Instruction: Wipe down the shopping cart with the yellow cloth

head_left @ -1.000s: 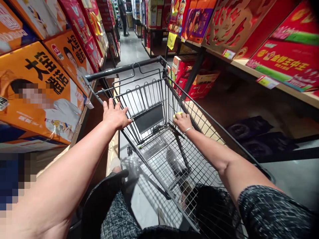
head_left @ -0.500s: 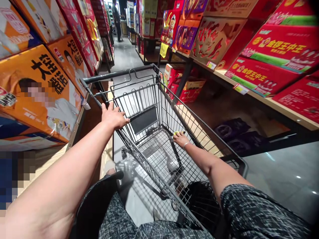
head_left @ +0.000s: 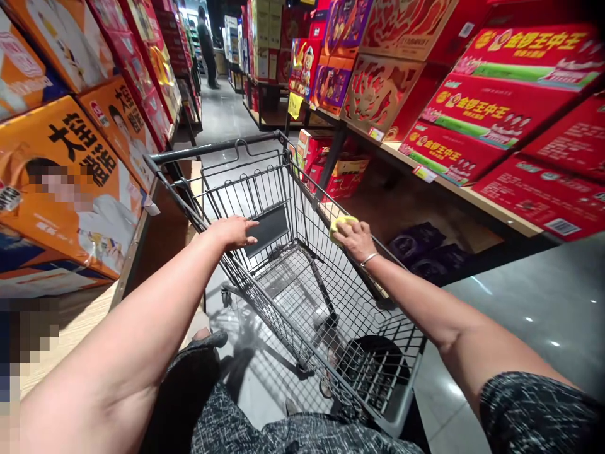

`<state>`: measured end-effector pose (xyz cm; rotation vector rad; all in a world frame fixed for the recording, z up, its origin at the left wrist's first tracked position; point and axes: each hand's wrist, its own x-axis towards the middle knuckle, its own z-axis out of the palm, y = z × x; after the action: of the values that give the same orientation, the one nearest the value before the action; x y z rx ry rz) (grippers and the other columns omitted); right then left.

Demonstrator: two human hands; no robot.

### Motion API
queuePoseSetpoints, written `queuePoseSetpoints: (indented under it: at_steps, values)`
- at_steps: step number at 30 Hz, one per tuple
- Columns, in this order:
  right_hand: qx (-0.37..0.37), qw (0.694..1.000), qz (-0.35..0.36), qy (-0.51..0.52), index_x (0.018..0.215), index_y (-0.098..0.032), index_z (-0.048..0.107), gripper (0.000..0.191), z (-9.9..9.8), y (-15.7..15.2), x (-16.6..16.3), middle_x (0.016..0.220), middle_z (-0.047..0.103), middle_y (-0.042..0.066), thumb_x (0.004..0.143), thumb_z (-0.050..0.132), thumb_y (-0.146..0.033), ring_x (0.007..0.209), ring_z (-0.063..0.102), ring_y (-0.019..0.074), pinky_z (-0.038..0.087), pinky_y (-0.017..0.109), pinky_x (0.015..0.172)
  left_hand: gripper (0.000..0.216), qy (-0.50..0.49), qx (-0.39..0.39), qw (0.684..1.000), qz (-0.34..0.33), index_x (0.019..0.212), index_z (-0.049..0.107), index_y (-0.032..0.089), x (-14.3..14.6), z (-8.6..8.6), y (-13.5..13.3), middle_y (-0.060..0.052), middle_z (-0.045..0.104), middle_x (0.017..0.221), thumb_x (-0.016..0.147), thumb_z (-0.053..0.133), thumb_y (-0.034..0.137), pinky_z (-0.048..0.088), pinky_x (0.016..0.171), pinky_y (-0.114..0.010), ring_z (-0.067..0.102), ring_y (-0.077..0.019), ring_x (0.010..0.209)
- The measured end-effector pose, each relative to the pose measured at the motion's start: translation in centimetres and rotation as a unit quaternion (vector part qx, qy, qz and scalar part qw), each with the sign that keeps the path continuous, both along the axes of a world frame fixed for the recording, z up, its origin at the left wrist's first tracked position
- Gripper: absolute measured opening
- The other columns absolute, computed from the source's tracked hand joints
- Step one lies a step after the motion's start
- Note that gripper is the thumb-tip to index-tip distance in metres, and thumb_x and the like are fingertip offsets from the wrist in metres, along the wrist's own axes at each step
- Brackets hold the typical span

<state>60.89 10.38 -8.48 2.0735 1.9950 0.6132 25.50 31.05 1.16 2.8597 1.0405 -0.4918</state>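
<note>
A dark wire shopping cart [head_left: 278,321] stands before me, with its push handle [head_left: 212,148] at the far end and nothing but bare mesh in most of its basket. My left hand [head_left: 234,232] rests over the cart's left top rim, thumb and forefinger stretched out and apart. At the right side of the basket, my right hand [head_left: 355,239] presses a soft yellow cloth [head_left: 340,226] against the upper wire wall, fingers bent over it. Part of the cloth is covered by the fingers. A black round-edged shape [head_left: 378,359] shows through the near end of the mesh.
Stacked orange cartons [head_left: 61,189] line the left side. Red gift boxes [head_left: 496,107] fill the shelf [head_left: 501,208] on the right, with dark purple packs [head_left: 420,246] beneath it. A person [head_left: 207,47] stands far down the aisle [head_left: 227,107].
My right hand has moved up from inside the basket to the right side wall, bringing the yellow cloth. My left hand has slid slightly along the left rim toward me.
</note>
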Motion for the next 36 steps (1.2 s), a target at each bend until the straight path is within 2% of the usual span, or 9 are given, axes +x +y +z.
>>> queuePoseSetpoints:
  at_steps: [4, 8, 10, 13, 17, 20, 28, 32, 36]
  values:
    - [-0.237, 0.971, 0.005, 0.012, 0.115, -0.030, 0.072, 0.029, -5.3, -3.0, -1.7, 0.137, 0.061, 0.007, 0.098, 0.050, -0.021, 0.126, 0.045, 0.0287, 0.034, 0.044, 0.098, 0.074, -0.002, 0.032, 0.999, 0.042, 0.158, 0.045, 0.029, 0.2, -0.4, -0.4, -0.012, 0.062, 0.147, 0.093, 0.047, 0.065, 0.048, 0.105, -0.041, 0.058, -0.0333, 0.134]
    - [-0.306, 0.951, 0.016, 0.029, 0.096, -0.029, 0.076, 0.022, -7.9, -3.4, -3.2, 0.116, 0.067, 0.006, 0.097, 0.056, -0.022, 0.113, 0.053, 0.0235, 0.037, 0.037, 0.092, 0.070, -0.010, 0.048, 0.998, 0.045, 0.154, 0.051, 0.028, 0.0, -0.2, -0.9, -0.011, 0.064, 0.146, 0.094, 0.045, 0.062, 0.050, 0.104, -0.040, 0.060, -0.0329, 0.131]
    - [-0.303, 0.952, 0.010, 0.033, 0.100, -0.028, 0.076, 0.021, -7.2, -2.8, -3.1, 0.118, 0.066, 0.007, 0.096, 0.056, -0.021, 0.111, 0.053, 0.0236, 0.037, 0.038, 0.092, 0.067, -0.012, 0.058, 0.997, 0.052, 0.152, 0.054, 0.026, 0.0, -0.1, -0.9, -0.011, 0.064, 0.146, 0.094, 0.046, 0.060, 0.050, 0.104, -0.041, 0.061, -0.0336, 0.131]
    - [-0.253, 0.967, 0.009, 0.029, 0.108, -0.027, 0.074, 0.023, -3.8, -1.9, -2.0, 0.125, 0.065, 0.009, 0.099, 0.053, -0.024, 0.115, 0.051, 0.0264, 0.034, 0.041, 0.095, 0.065, -0.020, 0.067, 0.995, 0.077, 0.148, 0.058, 0.027, 0.1, -0.1, -0.9, -0.011, 0.066, 0.143, 0.093, 0.046, 0.059, 0.050, 0.102, -0.041, 0.062, -0.0335, 0.129]
    - [-0.094, 0.996, 0.005, 0.002, 0.119, -0.031, 0.069, 0.027, 2.3, -2.4, 0.7, 0.142, 0.058, 0.007, 0.102, 0.049, -0.028, 0.127, 0.041, 0.0307, 0.029, 0.046, 0.098, 0.060, -0.045, 0.086, 0.991, 0.088, 0.143, 0.063, 0.026, 0.1, -0.4, -0.9, -0.012, 0.068, 0.139, 0.095, 0.043, 0.057, 0.047, 0.104, -0.043, 0.062, -0.0334, 0.126]
    - [0.001, 1.000, -0.020, -0.015, 0.122, -0.035, 0.067, 0.028, 4.8, -4.3, 2.2, 0.149, 0.054, 0.003, 0.103, 0.047, -0.029, 0.135, 0.033, 0.0325, 0.025, 0.049, 0.101, 0.059, -0.065, 0.125, 0.986, 0.092, 0.143, 0.062, 0.026, -0.1, -0.6, -1.0, -0.013, 0.064, 0.143, 0.096, 0.042, 0.056, 0.039, 0.110, -0.048, 0.052, -0.0344, 0.135]
    - [-0.012, 0.999, -0.034, -0.039, 0.120, -0.032, 0.068, 0.028, 2.9, -7.5, 1.7, 0.144, 0.058, 0.006, 0.100, 0.050, -0.024, 0.126, 0.038, 0.0311, 0.029, 0.046, 0.093, 0.063, -0.093, 0.131, 0.978, 0.130, 0.147, 0.058, 0.028, -0.4, -0.8, -1.2, -0.013, 0.050, 0.157, 0.093, 0.048, 0.059, 0.027, 0.120, -0.054, 0.034, -0.0373, 0.149]
    - [-0.123, 0.991, 0.049, -0.028, 0.110, -0.028, 0.073, 0.027, 1.7, -7.9, 0.7, 0.138, 0.062, 0.006, 0.100, 0.049, -0.023, 0.123, 0.043, 0.0291, 0.030, 0.045, 0.093, 0.077, -0.144, 0.158, 0.953, 0.215, 0.158, 0.044, 0.027, -0.6, -1.0, -1.4, -0.013, 0.026, 0.172, 0.089, 0.051, 0.061, 0.009, 0.123, -0.068, 0.005, -0.0445, 0.159]
    - [-0.232, 0.971, 0.061, -0.012, 0.088, -0.024, 0.075, 0.023, -1.3, -8.7, -0.4, 0.116, 0.068, 0.009, 0.097, 0.054, -0.022, 0.111, 0.049, 0.0275, 0.033, 0.044, 0.088, 0.100, -0.134, 0.130, 0.944, 0.271, 0.166, 0.026, 0.026, -0.6, -1.1, -1.0, -0.017, 0.011, 0.175, 0.082, 0.059, 0.070, 0.006, 0.119, -0.075, -0.009, -0.0487, 0.159]
